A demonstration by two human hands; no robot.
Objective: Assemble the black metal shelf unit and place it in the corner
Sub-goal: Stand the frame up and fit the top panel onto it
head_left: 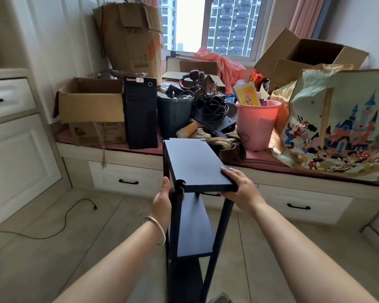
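The black metal shelf unit [195,162] stands upright in front of me, its top board, a middle board [195,228] and a lower tier visible between black legs. My left hand [162,202] grips the near left leg just below the top board. My right hand [239,184] grips the near right corner of the top board, fingers lying on top and thumb under the edge. The unit's far end reaches the window bench [140,154].
The bench holds cardboard boxes [92,106], a black computer tower [140,112], a dark bin [175,112], a pink bucket [257,123], tangled headphones and a cartoon bag [337,127]. A white cabinet [13,149] stands left. A black cable [64,217] lies on the tiled floor.
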